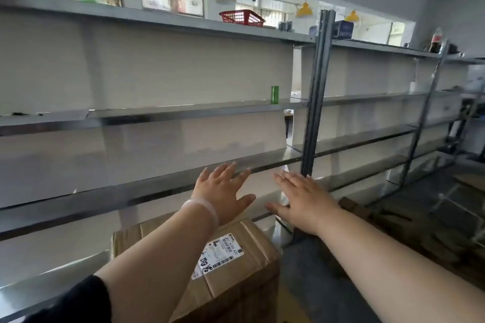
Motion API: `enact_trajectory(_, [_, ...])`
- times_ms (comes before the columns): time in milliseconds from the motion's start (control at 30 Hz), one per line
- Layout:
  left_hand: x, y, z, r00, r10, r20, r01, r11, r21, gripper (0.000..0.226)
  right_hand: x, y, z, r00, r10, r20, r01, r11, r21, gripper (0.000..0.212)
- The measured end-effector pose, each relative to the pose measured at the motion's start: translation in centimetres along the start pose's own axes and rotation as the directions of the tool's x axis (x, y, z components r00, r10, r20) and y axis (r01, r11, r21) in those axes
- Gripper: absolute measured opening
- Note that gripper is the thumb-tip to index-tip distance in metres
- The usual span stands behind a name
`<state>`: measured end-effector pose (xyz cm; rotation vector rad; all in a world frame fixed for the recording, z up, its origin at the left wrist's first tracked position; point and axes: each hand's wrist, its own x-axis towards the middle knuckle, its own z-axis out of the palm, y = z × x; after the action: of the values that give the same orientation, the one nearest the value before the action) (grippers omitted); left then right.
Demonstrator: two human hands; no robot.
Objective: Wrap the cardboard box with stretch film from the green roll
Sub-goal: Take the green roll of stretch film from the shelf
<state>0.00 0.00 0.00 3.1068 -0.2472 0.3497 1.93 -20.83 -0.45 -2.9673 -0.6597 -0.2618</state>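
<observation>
A taped cardboard box (236,265) with a white shipping label stands low in front of me, partly covered by my left forearm. A green roll (274,95) stands upright on a middle shelf, well above and beyond both hands. My left hand (223,191) is stretched forward above the box's far edge, fingers straight and spread, holding nothing. To its right, my right hand (301,199) is stretched out the same way, palm down, empty. The two hands hover side by side in front of the lower shelves, apart from the box and the roll.
Long grey metal shelves (162,113) fill the wall ahead, with a dark upright post (316,102) just beyond my right hand. A red basket (242,18) sits on the top shelf. Flattened cardboard (393,223) lies on the floor at the right.
</observation>
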Motion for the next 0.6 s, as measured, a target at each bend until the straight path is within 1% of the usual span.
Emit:
enact_trajectory(100, [2.2,2.2,0.7,0.998,0.067,-0.008,-0.067,0.998,0.013,0.07,-0.4,2.9,-0.3,0.998,0.062,-0.013,-0.062,0.998,-0.027,0.084])
enact_trajectory(300, [7.5,7.2,3.0,0.988,0.151,-0.007,-0.151,0.988,0.022,0.069,-0.1,9.5,0.2,0.993,0.119,-0.022,-0.12,0.989,-0.082,0.083])
enact_trajectory(433, [12.0,10.4,4.9,0.988,0.157,0.003,-0.157,0.987,0.043,0.07,2.3,14.6,1.4,0.992,0.125,-0.012,-0.126,0.988,-0.089,0.087])
enact_trajectory(600, [19.2,14.6,7.0,0.994,0.109,0.03,-0.11,0.992,0.053,0.069,7.1,21.9,2.2,0.996,0.087,-0.008,-0.087,0.994,-0.067,0.09])
